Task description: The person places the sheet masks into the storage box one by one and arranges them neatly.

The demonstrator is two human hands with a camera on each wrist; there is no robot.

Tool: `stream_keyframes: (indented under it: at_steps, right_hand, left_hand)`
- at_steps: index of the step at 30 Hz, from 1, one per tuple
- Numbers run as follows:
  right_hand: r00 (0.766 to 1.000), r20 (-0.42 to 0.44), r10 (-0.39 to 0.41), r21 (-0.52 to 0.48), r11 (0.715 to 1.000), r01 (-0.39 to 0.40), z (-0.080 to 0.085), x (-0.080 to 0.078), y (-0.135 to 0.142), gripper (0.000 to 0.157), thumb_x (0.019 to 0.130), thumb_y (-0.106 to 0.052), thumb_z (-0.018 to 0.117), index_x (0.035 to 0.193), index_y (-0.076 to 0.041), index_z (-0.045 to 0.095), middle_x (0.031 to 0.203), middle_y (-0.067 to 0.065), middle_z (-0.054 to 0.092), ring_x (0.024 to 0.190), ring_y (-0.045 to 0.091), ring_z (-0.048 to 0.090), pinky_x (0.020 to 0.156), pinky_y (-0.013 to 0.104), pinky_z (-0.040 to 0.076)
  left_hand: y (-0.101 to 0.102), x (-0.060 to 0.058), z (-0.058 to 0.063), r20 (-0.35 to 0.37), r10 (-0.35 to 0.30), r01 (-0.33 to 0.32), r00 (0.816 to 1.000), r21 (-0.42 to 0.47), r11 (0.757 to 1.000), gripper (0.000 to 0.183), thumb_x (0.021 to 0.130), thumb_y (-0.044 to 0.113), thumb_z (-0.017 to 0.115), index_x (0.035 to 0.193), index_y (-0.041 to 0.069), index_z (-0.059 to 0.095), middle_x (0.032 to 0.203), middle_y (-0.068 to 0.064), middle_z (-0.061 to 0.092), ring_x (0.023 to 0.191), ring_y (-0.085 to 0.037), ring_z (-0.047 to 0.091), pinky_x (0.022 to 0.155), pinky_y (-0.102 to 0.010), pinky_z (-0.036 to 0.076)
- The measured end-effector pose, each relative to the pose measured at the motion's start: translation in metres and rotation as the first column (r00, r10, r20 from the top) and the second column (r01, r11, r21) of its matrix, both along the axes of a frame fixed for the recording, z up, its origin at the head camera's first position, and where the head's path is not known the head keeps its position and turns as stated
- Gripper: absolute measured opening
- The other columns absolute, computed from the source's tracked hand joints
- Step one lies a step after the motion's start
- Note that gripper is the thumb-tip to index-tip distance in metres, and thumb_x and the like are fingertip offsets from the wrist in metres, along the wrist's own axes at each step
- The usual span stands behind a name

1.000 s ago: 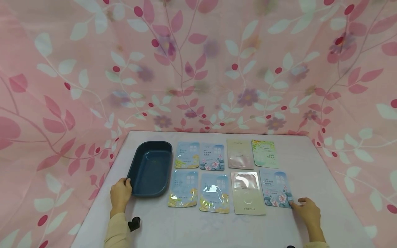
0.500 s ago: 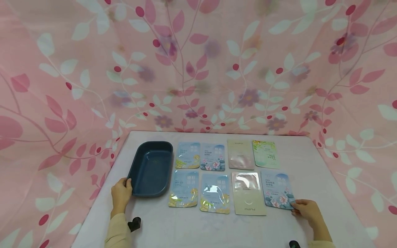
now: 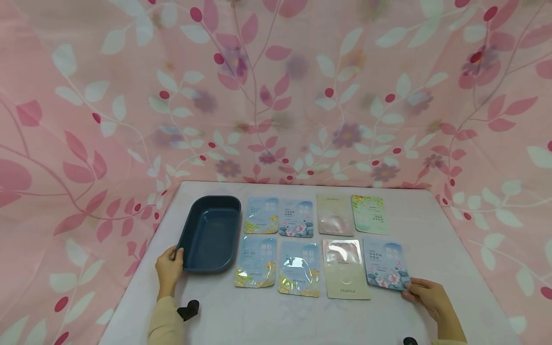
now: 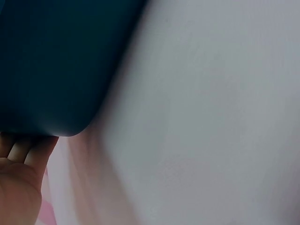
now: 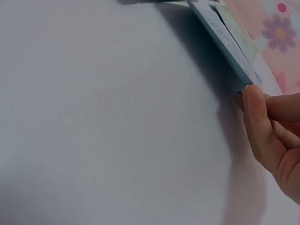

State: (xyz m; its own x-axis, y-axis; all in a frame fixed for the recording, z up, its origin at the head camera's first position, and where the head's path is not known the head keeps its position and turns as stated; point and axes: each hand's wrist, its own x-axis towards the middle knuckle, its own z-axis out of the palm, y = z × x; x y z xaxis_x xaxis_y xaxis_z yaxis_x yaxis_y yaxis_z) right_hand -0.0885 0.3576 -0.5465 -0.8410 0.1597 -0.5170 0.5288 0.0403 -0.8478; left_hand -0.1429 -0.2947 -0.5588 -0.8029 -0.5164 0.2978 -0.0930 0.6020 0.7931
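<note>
My left hand (image 3: pixel 169 269) grips the near left corner of a dark blue rectangular tray (image 3: pixel 186 229), thumb at the rim. In the left wrist view, the fingers of that hand (image 4: pixel 18 187) go out of sight behind the tray's wall (image 4: pixel 51 84). At the right, my right hand (image 3: pixel 432 299) pinches the near right corner of a blue face mask packet (image 3: pixel 385 263) printed with pink flowers. The right wrist view has this packet (image 5: pixel 227 44) tilted, its held corner up off the cloth and a shadow beneath, between thumb and fingers of my right hand (image 5: pixel 276 136).
Several more mask packets lie flat in two rows: blue-yellow ones (image 3: pixel 255 261), a blue floral one (image 3: pixel 296 218), beige ones (image 3: pixel 347 268) and a green one (image 3: pixel 369 214). White cloth (image 3: pixel 258 321) covers the table. A pink floral curtain (image 3: pixel 284 96) hangs behind.
My right hand has shifted slightly right and now pinches the blue floral packet's corner, which has moved a little right. The left hand stays at the tray's corner.
</note>
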Motion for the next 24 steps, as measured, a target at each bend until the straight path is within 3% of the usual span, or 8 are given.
stream_keyframes:
  at_steps: [2,4,7,11,15,18,24]
  right_hand:
    - [1.000,-0.015,-0.011,-0.017,1.000,0.011,0.003,0.003,-0.002,0.049,0.086,0.004,0.060,0.123,0.028,0.037,0.080,0.005,0.066,0.070,0.013,0.067,0.069,0.024,0.054]
    - [0.999,-0.034,-0.020,-0.032,0.999,0.019,0.008,0.005,-0.004,0.045,0.086,0.005,0.059,0.121,0.026,0.041,0.081,0.004,0.066,0.071,0.013,0.067,0.070,0.023,0.053]
    - [0.996,-0.078,-0.031,-0.042,0.999,0.028,0.015,0.007,-0.008,0.038,0.087,0.007,0.058,0.119,0.024,0.047,0.082,0.003,0.066,0.072,0.012,0.068,0.072,0.023,0.053]
    - [0.987,-0.158,-0.033,-0.036,0.999,0.027,0.019,0.004,-0.012,0.041,0.086,0.005,0.060,0.120,0.024,0.046,0.083,0.002,0.068,0.074,0.012,0.068,0.074,0.024,0.053]
    - [0.960,-0.277,-0.043,-0.107,0.994,0.013,0.006,-0.007,-0.008,0.031,0.084,0.002,0.065,0.114,0.012,0.061,0.085,0.002,0.070,0.075,0.015,0.068,0.073,0.027,0.054]
    - [0.937,-0.348,-0.025,-0.135,0.991,-0.023,0.010,-0.013,-0.017,0.024,0.085,0.001,0.065,0.109,0.005,0.066,0.088,0.001,0.069,0.077,0.014,0.068,0.073,0.027,0.053]
    - [0.923,-0.384,-0.020,-0.119,0.992,-0.028,0.049,-0.024,-0.066,0.041,0.088,0.005,0.059,0.120,0.027,0.044,0.087,-0.002,0.066,0.075,0.011,0.068,0.072,0.023,0.053]
  left_hand:
    - [0.000,-0.001,-0.002,-0.017,0.006,-0.005,1.000,0.054,0.999,0.019,0.085,-0.001,0.061,0.098,-0.014,0.066,0.084,-0.032,0.066,0.062,0.012,0.051,0.059,-0.004,0.036]
    - [0.000,-0.001,-0.004,-0.037,0.007,-0.003,0.999,0.097,0.995,0.019,0.085,-0.002,0.061,0.098,-0.015,0.065,0.085,-0.034,0.064,0.059,0.021,0.043,0.057,-0.002,0.035]
    - [0.001,-0.002,-0.005,-0.049,0.009,-0.002,0.999,0.134,0.991,0.021,0.086,-0.002,0.060,0.100,-0.016,0.065,0.086,-0.036,0.063,0.059,0.023,0.042,0.055,-0.002,0.035]
    - [0.002,-0.002,-0.006,-0.044,0.011,-0.004,0.999,0.149,0.989,0.023,0.087,-0.001,0.060,0.103,-0.016,0.064,0.087,-0.035,0.064,0.058,0.023,0.042,0.055,-0.002,0.036]
    - [0.002,-0.001,-0.005,-0.031,0.014,-0.009,0.999,0.158,0.987,0.023,0.087,0.000,0.059,0.104,-0.015,0.064,0.088,-0.035,0.064,0.058,0.023,0.042,0.055,-0.003,0.036]
    - [0.003,-0.001,-0.005,-0.017,0.020,-0.017,1.000,0.158,0.987,0.023,0.088,0.001,0.059,0.104,-0.015,0.065,0.091,-0.034,0.064,0.060,0.024,0.041,0.057,-0.002,0.035]
    - [0.003,-0.001,-0.005,-0.005,0.035,-0.033,0.999,0.152,0.988,0.024,0.088,0.002,0.059,0.105,-0.014,0.065,0.093,-0.033,0.064,0.061,0.025,0.039,0.058,-0.001,0.034]
